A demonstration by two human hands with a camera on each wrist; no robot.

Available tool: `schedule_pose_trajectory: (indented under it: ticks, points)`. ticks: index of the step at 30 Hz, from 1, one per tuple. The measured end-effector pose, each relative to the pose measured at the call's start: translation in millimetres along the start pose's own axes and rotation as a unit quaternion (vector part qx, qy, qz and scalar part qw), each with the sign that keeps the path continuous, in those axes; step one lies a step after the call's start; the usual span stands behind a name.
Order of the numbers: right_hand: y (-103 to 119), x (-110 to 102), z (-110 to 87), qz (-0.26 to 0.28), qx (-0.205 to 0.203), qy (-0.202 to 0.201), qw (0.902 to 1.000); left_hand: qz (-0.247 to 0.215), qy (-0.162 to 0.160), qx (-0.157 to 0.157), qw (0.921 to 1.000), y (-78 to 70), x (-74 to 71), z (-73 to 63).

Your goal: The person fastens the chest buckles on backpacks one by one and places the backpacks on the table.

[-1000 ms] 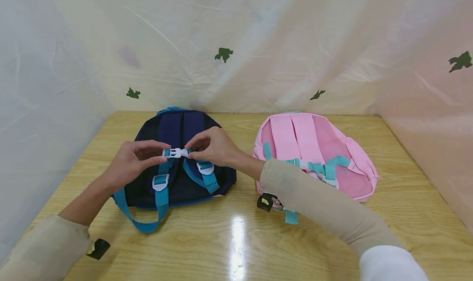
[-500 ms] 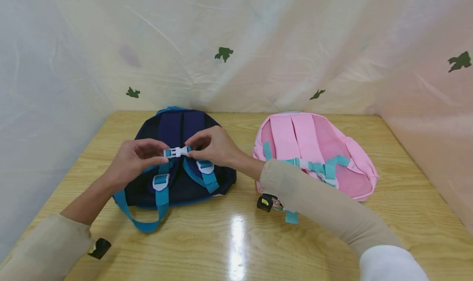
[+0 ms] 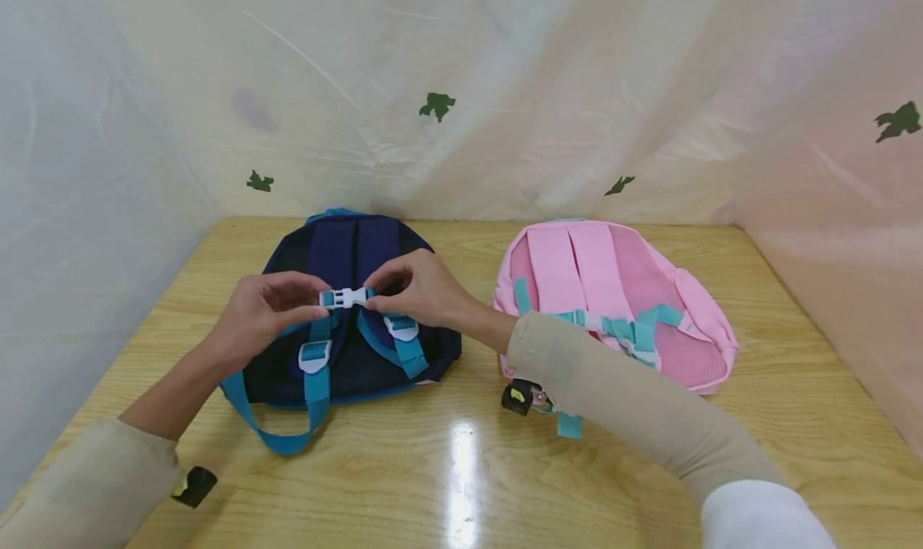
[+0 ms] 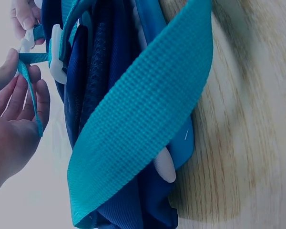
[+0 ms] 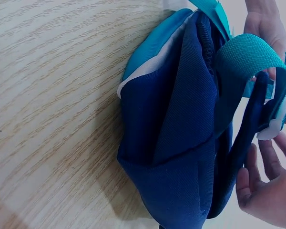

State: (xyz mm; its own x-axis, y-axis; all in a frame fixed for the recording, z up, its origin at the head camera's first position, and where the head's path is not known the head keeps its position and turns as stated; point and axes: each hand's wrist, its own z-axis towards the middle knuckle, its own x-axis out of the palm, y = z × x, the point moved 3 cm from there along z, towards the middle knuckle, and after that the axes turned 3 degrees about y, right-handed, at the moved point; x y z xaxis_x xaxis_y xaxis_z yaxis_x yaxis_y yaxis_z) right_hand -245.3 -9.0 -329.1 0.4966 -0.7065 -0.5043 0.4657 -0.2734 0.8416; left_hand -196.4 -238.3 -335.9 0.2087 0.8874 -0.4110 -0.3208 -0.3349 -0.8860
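A navy backpack [image 3: 360,244] with blue webbing lies on the table, its shoulder straps facing up. Above it, a white side-release buckle [image 3: 344,298] is held between both hands. My left hand [image 3: 248,312] pinches the buckle's left end, where the blue strap [image 4: 34,57] runs through. At the other end, my right hand [image 3: 421,288] pinches with thumb and forefinger. The two halves meet in line; whether they are fully clicked, I cannot tell. Two white strap adjusters, one a left adjuster [image 3: 314,357], sit below. The right wrist view shows the right hand [image 5: 271,188] beside the pack, with the buckle largely hidden.
A pink backpack [image 3: 584,268] with turquoise straps lies to the right, partly behind the right sleeve [image 3: 613,381]. A blue webbing loop [image 3: 284,441] hangs over the wooden table [image 3: 389,485] at the front. A pale curtain [image 3: 360,92] stands behind.
The buckle and the left fingers have shifted very slightly right since a second ago. Both hands keep their pinch, and the backpacks have not moved.
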Motion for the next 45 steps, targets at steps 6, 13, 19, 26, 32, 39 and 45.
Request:
schedule_pose_trajectory:
  ticks: [6,13,19,26,32,39,45]
  points:
    - [1.0,1.2,-0.8,-0.007,-0.007,0.000,1.0000,0.008,-0.002,-0.002,1.0000,1.2,1.1,0.0]
    - [0.5,2.4,-0.3,0.000,-0.012,0.001,0.9999,0.013,-0.010,0.007,0.9998,-1.5,3.0,1.1]
    - [-1.5,2.6,0.4,-0.002,-0.019,0.002,0.9998,0.012,-0.016,0.014,0.9997,-0.9,5.2,2.8]
    - [-3.6,1.9,0.0,-0.007,-0.021,-0.002,0.9998,0.003,-0.017,0.015,0.9997,0.6,8.1,5.2]
    - [-3.7,1.7,0.2,-0.018,-0.019,-0.002,0.9997,0.000,-0.021,0.016,0.9996,0.7,9.8,5.9]
    - [-3.9,2.1,-0.3,-0.033,-0.021,-0.005,0.9992,0.005,-0.016,0.006,0.9998,0.8,12.3,6.5]
    - [-3.3,2.7,-0.6,-0.028,-0.016,-0.003,0.9995,0.009,-0.013,0.000,0.9999,1.9,12.7,7.4]
